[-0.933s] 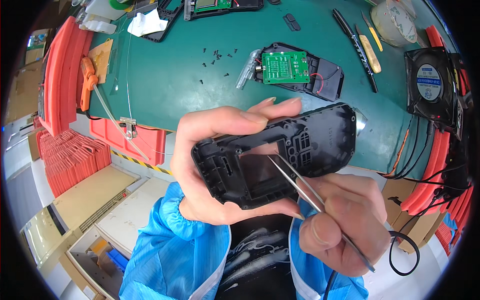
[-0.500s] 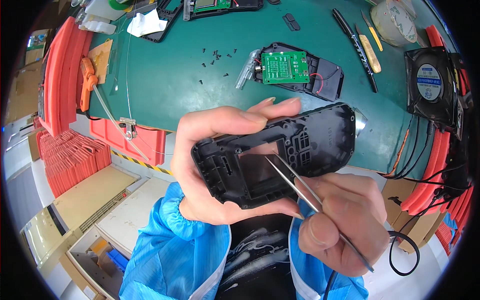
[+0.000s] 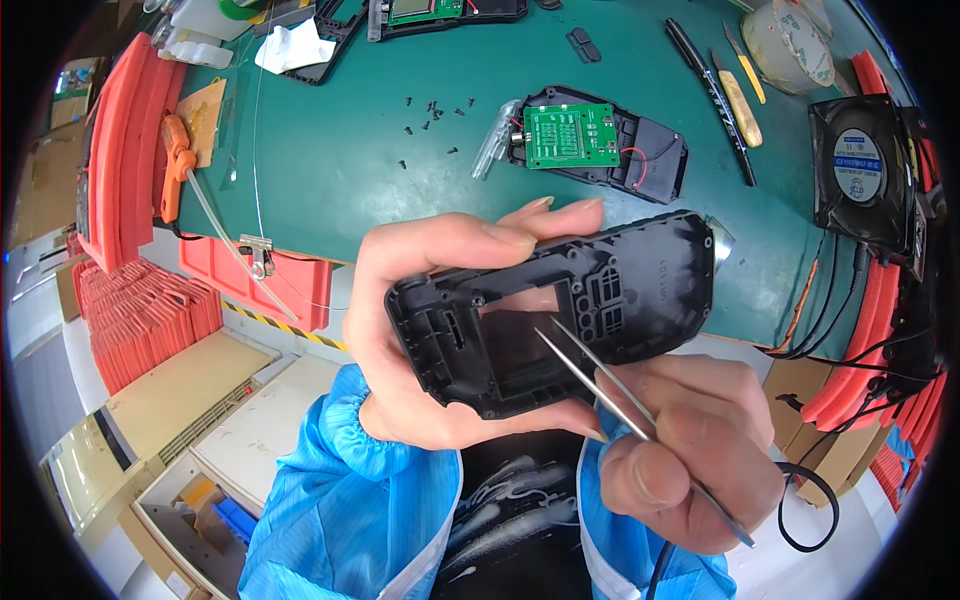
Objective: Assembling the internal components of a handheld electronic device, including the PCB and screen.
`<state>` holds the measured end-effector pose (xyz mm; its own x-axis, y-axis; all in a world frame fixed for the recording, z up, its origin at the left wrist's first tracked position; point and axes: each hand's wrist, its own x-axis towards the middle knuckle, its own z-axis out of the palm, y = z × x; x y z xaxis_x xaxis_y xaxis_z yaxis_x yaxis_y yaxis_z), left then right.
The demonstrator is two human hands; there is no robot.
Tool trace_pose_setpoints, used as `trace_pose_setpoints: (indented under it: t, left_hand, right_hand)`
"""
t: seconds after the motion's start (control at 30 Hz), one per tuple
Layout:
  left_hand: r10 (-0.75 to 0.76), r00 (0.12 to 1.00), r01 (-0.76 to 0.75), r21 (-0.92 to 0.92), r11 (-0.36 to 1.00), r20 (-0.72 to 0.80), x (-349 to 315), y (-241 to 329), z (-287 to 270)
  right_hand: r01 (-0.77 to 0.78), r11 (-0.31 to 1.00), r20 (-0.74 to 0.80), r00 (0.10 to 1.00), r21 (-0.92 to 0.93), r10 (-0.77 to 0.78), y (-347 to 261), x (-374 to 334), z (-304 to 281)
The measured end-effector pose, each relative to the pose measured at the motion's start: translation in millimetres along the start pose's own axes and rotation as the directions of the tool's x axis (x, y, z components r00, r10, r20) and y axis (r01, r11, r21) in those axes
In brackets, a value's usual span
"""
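My left hand point(image 3: 420, 250) is wrapped round a black plastic housing half point(image 3: 650, 285), its inner side facing up. The housing is tilted, its right end raised, with a rectangular window near its left half and ribs and screw posts along its edges. In my right hand point(image 3: 690, 460) a pair of metal tweezers point(image 3: 625, 400) is pinched between thumb and fingers. Its tips are slightly apart and lie over the window; whether they touch it I cannot tell. Beyond the housing, on the green mat, rests another black housing half point(image 3: 655, 155) carrying a green circuit board point(image 3: 570, 135).
Several small black screws point(image 3: 432, 108) lie scattered on the green mat point(image 3: 350, 170). A black marker point(image 3: 710, 100), knives point(image 3: 740, 108) and a tape roll point(image 3: 787, 45) are at the far right, near a black fan point(image 3: 857, 165). An orange-handled glue gun point(image 3: 176, 165) stands at left.
The tweezer tips have shifted slightly down, toward the middle of the window, and my right hand has moved a little rightward. The housing has barely moved in my left hand.
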<state>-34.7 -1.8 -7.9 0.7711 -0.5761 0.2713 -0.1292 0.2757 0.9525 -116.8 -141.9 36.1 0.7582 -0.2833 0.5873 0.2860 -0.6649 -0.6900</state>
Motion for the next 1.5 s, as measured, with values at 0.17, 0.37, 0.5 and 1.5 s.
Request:
trace_pose_setpoints:
  t: [0.17, 0.37, 0.5, 1.5]
  left_hand:
    - [-0.034, 0.999, 0.034, 0.015, 0.999, -0.001, -0.7, 2.5, 0.8]
    - [-0.035, 0.999, 0.035, 0.026, 0.999, 0.000, -1.4, 3.7, 0.5]
    - [-0.019, 1.000, 0.019, 0.016, 1.000, 0.016, 0.6, 2.8, -0.1]
    - [-0.031, 0.999, 0.030, 0.027, 0.999, 0.023, -0.5, 2.5, -0.7]
  right_hand:
    - [0.004, 1.000, -0.106, 0.994, -0.017, -0.006, 6.2, -7.5, -4.0]
    - [0.043, 0.999, -0.027, 0.999, -0.011, -0.043, 4.7, 1.5, 0.1]
    - [0.042, 0.998, -0.038, 0.998, 0.036, -0.041, 3.8, 5.7, -3.4]
    - [-0.075, 0.997, 0.141, 0.987, -0.016, 0.077, -1.4, 7.8, -11.5]
